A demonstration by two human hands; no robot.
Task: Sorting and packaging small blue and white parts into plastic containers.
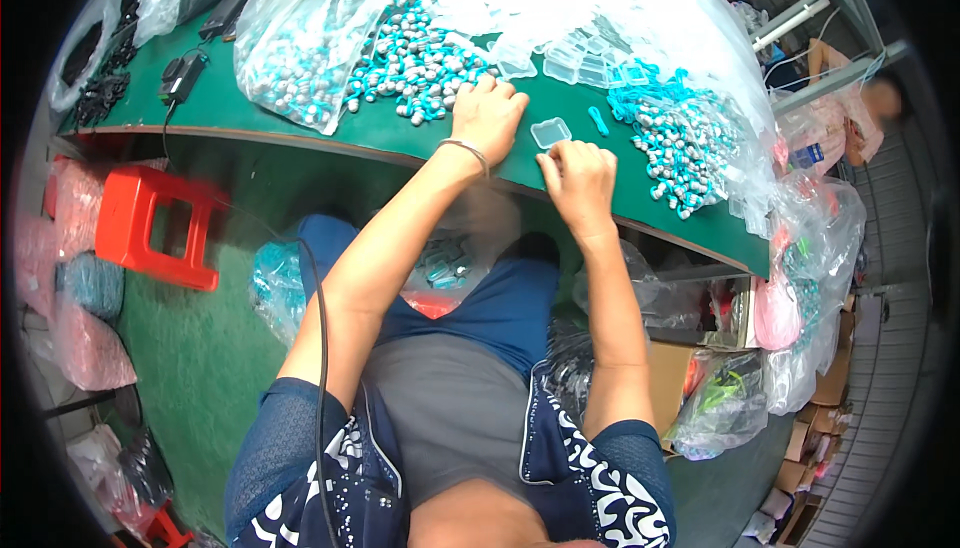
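Note:
At the front edge of the pile of silver beads with turquoise cords (412, 60), my left hand (486, 118) has its fingers curled downward. Its fingertips are hidden under the knuckles, so what they hold does not show. My right hand (582, 183) is closed near the table's front edge, thumb against the bent fingers; anything inside is too hidden to name. Just beyond its thumb lies a small clear plastic box (551, 133). A single turquoise cord piece (598, 120) lies beyond the right knuckles.
Another pile of beads with turquoise cords (685, 153) lies to the right on the green table (230, 98). Clear boxes (580, 63) are heaped behind. A plastic bag of beads (300, 68) stands left. A red stool (150, 228) is on the floor at left.

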